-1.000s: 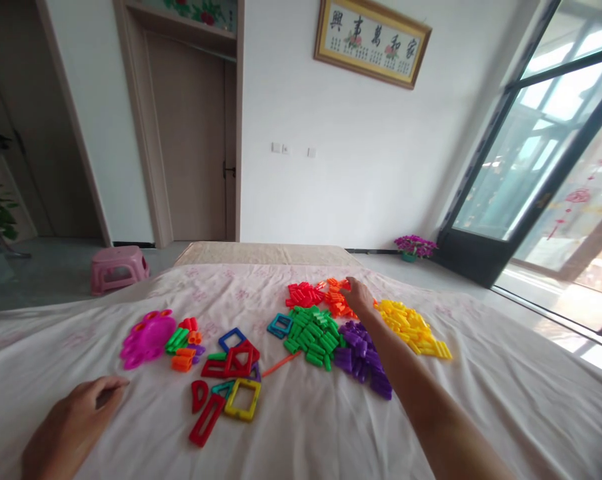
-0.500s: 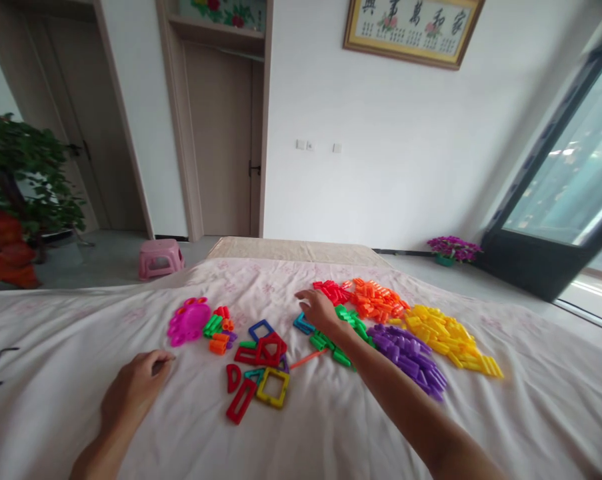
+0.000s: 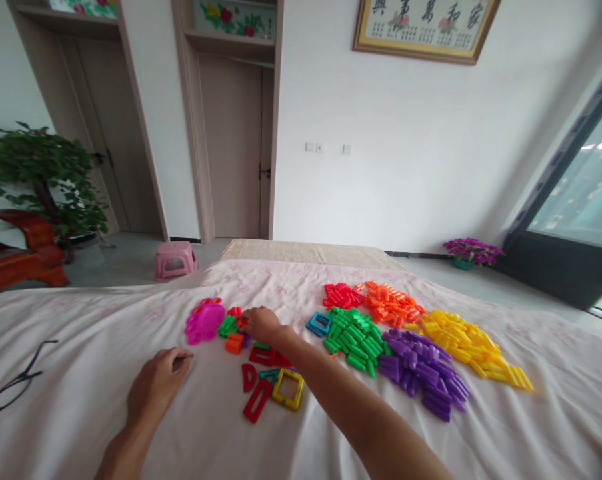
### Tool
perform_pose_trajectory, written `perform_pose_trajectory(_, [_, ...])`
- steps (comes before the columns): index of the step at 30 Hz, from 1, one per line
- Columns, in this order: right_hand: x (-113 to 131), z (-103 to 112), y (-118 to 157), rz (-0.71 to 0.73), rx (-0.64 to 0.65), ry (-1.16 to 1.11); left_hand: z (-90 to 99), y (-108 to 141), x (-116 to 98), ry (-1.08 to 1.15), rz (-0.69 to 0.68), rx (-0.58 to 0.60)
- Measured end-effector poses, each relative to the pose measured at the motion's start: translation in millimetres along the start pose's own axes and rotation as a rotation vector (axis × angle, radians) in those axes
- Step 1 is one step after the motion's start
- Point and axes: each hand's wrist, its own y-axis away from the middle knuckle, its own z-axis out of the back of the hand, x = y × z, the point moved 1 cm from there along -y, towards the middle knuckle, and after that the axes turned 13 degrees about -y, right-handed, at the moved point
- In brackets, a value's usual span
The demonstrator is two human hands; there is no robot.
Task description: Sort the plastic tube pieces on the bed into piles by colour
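My right hand (image 3: 263,325) reaches over the small group of red, green and orange pieces, its fingertips down at an orange piece (image 3: 242,322); what it grips, if anything, is hidden. My left hand (image 3: 161,380) rests on the cloth with fingers curled, thumb and fingertips close together, below the magenta paw-shaped tray (image 3: 205,321). Red frames, a red D shape (image 3: 249,377) and a yellow square frame (image 3: 287,389) lie between the hands, partly under my right forearm. Two blue frames (image 3: 319,324) lie beside the green pile (image 3: 355,337).
Right of the forearm spread purple (image 3: 423,370), yellow (image 3: 473,343), orange (image 3: 393,303) and red (image 3: 341,295) piles. Black glasses (image 3: 18,380) lie at the far left of the cloth (image 3: 205,427). A pink stool (image 3: 175,260) stands beyond.
My right hand has moved left from above the blue frames and green pile to the small group near the magenta tray. The whole view has shifted, uncovering the green pile and showing more of the glasses.
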Motion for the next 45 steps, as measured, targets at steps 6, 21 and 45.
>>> perform_pose_trajectory(6, [-19.8,21.5,17.1,-0.017,-0.132,-0.049,1.0,0.0,1.0,0.004,0.009,0.015])
perform_pose_trajectory(21, [-210.2,199.5,182.0,-0.623,-0.777,0.114,-10.1,-7.5,12.1,0.039,0.102,0.131])
perform_pose_trajectory(45, [-10.3,36.4,63.0,0.085,-0.136,-0.021,1.8,1.2,-0.5,0.018,0.013,0.026])
